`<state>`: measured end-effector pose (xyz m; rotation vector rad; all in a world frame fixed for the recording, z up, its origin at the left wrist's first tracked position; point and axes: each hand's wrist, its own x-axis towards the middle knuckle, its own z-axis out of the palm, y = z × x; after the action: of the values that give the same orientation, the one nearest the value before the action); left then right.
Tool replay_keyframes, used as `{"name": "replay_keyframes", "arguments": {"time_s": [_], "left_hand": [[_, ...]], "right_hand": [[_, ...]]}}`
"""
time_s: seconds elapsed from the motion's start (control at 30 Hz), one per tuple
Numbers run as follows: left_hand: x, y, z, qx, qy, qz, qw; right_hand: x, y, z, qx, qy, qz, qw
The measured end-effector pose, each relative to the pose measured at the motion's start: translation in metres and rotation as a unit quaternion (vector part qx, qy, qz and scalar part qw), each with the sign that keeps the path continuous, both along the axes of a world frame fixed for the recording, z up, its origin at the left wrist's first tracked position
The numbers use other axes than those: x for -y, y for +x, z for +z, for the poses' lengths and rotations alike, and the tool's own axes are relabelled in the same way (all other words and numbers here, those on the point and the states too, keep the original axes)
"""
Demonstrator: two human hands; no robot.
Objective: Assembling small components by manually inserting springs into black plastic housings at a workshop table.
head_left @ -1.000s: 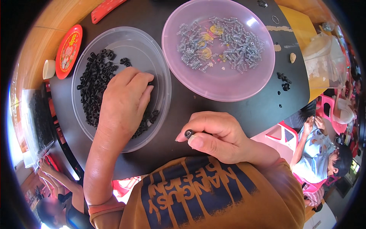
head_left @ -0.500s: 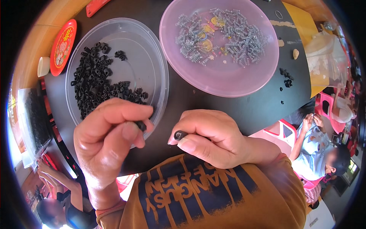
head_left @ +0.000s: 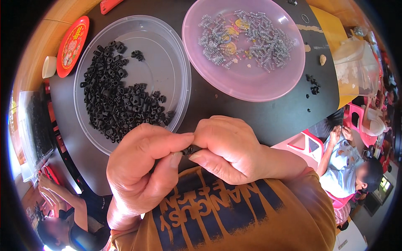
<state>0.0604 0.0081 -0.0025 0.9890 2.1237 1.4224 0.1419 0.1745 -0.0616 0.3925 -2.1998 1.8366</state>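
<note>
My left hand (head_left: pixel 144 165) and my right hand (head_left: pixel 230 148) meet above the near edge of the dark table, fingertips touching. Between them sits a small black plastic piece (head_left: pixel 190 149), mostly covered by my fingers. Both hands are closed in a pinch on it; whether one part or two joined parts lie there cannot be made out. Just beyond my left hand stands a round clear tub (head_left: pixel 171 50) holding a heap of small hollow black plastic pieces (head_left: pixel 121 100). Farther right, a pink basin (head_left: pixel 251 90) holds many small metal coil springs (head_left: pixel 272 46).
Several loose black bits (head_left: pixel 313 85) and a pale stone-like lump (head_left: pixel 322 60) lie at the table's right. A red plate (head_left: pixel 72 48) and a white cup (head_left: pixel 49 67) are at the far left. People sit on both sides, one beside a pink chair (head_left: pixel 307 144).
My left hand has moved right and slightly down from the tub's edge with its black piece. It now touches my right hand, which has stayed almost in place with its own black piece.
</note>
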Motion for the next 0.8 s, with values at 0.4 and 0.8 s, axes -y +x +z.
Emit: {"name": "replay_keyframes", "arguments": {"time_s": [0.4, 0.8], "left_hand": [[-0.001, 0.005, -0.016, -0.193, -0.008, -0.036, 0.981], [0.000, 0.004, -0.006, -0.037, -0.040, 0.032, 0.998]], "right_hand": [[0.001, 0.002, -0.006, -0.028, 0.077, -0.020, 0.996], [0.000, -0.002, -0.003, -0.041, 0.079, -0.058, 0.994]]}}
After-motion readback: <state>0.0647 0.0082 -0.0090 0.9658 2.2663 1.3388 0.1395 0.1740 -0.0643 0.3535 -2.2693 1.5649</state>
